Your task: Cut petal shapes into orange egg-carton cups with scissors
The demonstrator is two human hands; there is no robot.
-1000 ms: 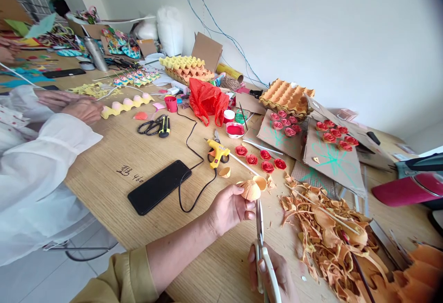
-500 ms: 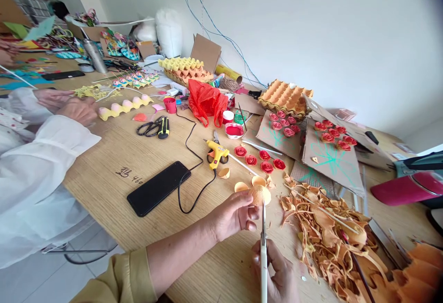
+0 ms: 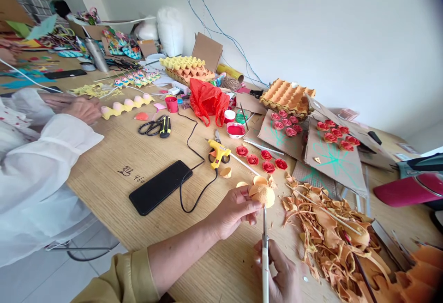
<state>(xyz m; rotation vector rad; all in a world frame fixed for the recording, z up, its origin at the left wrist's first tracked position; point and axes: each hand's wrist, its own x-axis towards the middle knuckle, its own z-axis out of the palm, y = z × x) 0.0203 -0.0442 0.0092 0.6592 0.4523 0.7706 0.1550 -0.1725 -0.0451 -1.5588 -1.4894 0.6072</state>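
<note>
Head-worn view — facing forward, angled down, near the table (image 3: pixel 214 270)

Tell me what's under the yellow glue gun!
A pair of scissors: one end of the blades and dark handle loops show around the yellow glue gun. Their middle is covered, so I can't see it.

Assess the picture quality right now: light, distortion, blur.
Head view, middle: the cup piece in the left hand looks brightly lit, and the yellow glue gun reads fairly crisp; head view, right edge: the magenta bottle looks stretched, and the corners go dark; head view, lower right: the orange tray looks soft.
</note>
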